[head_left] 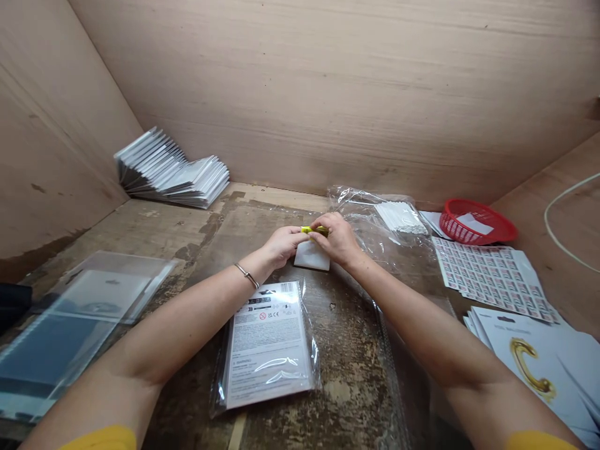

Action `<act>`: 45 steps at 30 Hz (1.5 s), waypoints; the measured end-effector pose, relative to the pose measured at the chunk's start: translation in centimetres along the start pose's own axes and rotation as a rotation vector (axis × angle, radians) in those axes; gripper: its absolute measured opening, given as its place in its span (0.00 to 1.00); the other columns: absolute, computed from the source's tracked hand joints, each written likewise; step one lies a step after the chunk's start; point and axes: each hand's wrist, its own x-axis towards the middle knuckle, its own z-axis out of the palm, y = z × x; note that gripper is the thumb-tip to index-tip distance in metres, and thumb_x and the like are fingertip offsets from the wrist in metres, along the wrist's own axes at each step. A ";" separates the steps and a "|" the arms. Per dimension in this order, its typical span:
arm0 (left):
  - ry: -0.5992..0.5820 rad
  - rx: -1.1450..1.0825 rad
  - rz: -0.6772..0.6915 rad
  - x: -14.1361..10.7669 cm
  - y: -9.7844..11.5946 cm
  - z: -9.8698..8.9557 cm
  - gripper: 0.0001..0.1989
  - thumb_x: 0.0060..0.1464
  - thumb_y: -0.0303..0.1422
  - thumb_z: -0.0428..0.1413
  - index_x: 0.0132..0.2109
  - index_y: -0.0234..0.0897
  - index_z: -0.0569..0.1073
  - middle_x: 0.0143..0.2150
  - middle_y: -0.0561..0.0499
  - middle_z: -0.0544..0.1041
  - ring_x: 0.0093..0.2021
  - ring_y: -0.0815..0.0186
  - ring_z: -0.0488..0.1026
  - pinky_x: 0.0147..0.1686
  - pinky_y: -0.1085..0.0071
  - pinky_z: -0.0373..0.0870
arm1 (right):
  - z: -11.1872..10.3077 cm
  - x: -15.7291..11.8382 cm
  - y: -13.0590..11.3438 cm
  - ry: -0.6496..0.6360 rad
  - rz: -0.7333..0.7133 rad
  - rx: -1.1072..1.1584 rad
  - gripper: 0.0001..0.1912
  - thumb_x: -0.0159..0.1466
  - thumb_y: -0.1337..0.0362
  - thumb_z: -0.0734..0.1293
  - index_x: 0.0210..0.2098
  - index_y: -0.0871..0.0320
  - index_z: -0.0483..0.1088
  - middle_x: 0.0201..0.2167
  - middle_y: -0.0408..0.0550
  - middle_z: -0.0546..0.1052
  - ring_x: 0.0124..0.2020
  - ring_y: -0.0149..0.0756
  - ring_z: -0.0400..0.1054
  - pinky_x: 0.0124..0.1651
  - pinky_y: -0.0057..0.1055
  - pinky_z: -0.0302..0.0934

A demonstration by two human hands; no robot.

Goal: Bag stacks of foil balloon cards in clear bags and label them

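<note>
My left hand, with a metal bracelet at the wrist, pinches one end of a small yellow item with dark marks. My right hand closes its fingers and thumb on the other end. Exactly what the yellow item is cannot be made out behind the fingers. Just below both hands a small white block or stack of cards lies on the table. Nearer to me is a clear-wrapped pack with printed text, warning signs and a barcode facing up.
Fanned white packs lean at the back left. Clear plastic sleeves lie at the left. On the right are a bag of white cards, a red basket, sticker sheets and balloon cards. Wooden walls enclose the table.
</note>
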 end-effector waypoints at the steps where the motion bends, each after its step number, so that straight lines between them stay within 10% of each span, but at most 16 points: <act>1: 0.016 0.000 -0.027 0.0 0.2 0.1 0.07 0.49 0.33 0.62 0.33 0.32 0.76 0.27 0.50 0.77 0.26 0.69 0.73 0.30 0.74 0.69 | 0.0 0.0 -0.1 0.002 0.000 0.008 0.01 0.58 0.67 0.70 0.31 0.56 0.73 0.34 0.49 0.77 0.42 0.43 0.66 0.45 0.39 0.61; 10: 0.178 0.019 -0.174 0.4 1.2 1.5 0.08 0.58 0.31 0.53 0.31 0.34 0.70 0.22 0.50 0.74 0.21 0.68 0.72 0.28 0.71 0.71 | -0.2 -0.2 -0.1 -0.005 -0.060 -0.045 0.05 0.58 0.69 0.69 0.36 0.58 0.73 0.37 0.51 0.76 0.42 0.44 0.66 0.46 0.39 0.61; 45: 0.190 0.063 -0.150 0.3 0.1 1.9 0.09 0.63 0.29 0.49 0.35 0.32 0.70 0.24 0.51 0.73 0.25 0.69 0.71 0.33 0.72 0.71 | -0.1 -3.4 -1.9 0.056 -0.403 -0.307 0.14 0.69 0.67 0.56 0.32 0.55 0.71 0.38 0.52 0.75 0.41 0.42 0.65 0.48 0.42 0.64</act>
